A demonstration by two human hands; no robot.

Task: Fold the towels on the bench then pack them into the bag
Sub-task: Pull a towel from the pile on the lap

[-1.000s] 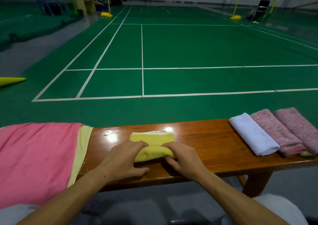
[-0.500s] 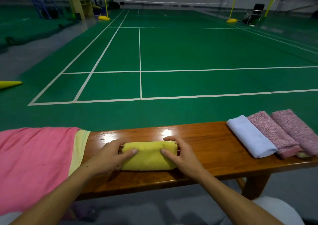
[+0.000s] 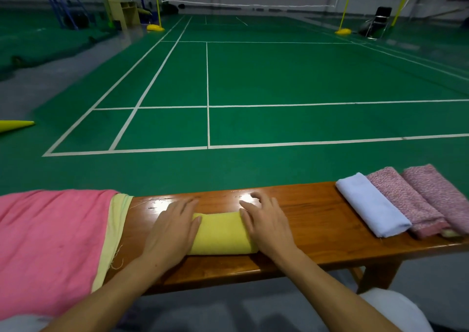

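Observation:
A folded yellow towel (image 3: 220, 234) lies in the middle of the wooden bench (image 3: 314, 214). My left hand (image 3: 172, 226) presses flat on its left end with straight fingers. My right hand (image 3: 266, 221) lies flat on its right end, fingers stretched forward onto the wood. On the bench's right end lie three folded towels side by side: a white one (image 3: 371, 204) and two speckled pink ones (image 3: 403, 199) (image 3: 439, 189). A spread pink towel (image 3: 50, 242) covers the left end, over a pale yellow one (image 3: 114, 230). No bag is in view.
Beyond the bench lies a green badminton court (image 3: 253, 77) with white lines, a net and yellow posts at the far end. A bench leg (image 3: 378, 277) stands at lower right. A yellow cone-shaped thing (image 3: 15, 125) lies on the floor at the left.
The towel was folded over away from me. Both hands then slid forward from gripping its ends to lying flat on them. The camera tilted up slightly.

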